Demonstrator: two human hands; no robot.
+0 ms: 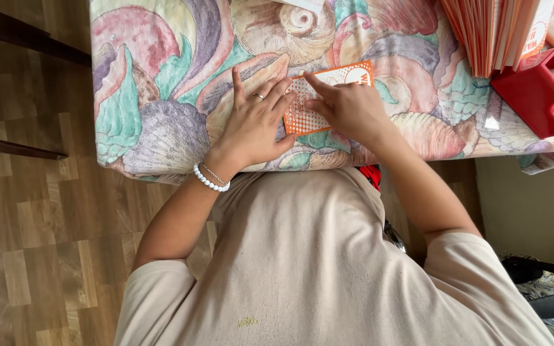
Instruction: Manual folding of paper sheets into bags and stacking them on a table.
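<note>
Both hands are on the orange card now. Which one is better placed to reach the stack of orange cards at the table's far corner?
Probably the right hand. It rests on the orange card on the side nearer the stack of orange cards and red tray. The left hand lies flat on the opposite side and would have to cross over.

Left part of the shell-patterned cloth-covered tabletop (161, 96): bare, open passage. Right side blocked: upright stack of orange-and-white flat cards (492, 32) at the far edge, red plastic tray (533, 96) just beside it. Bare strip of cloth between the flat orange dotted card (325, 96) and the tray.
</note>
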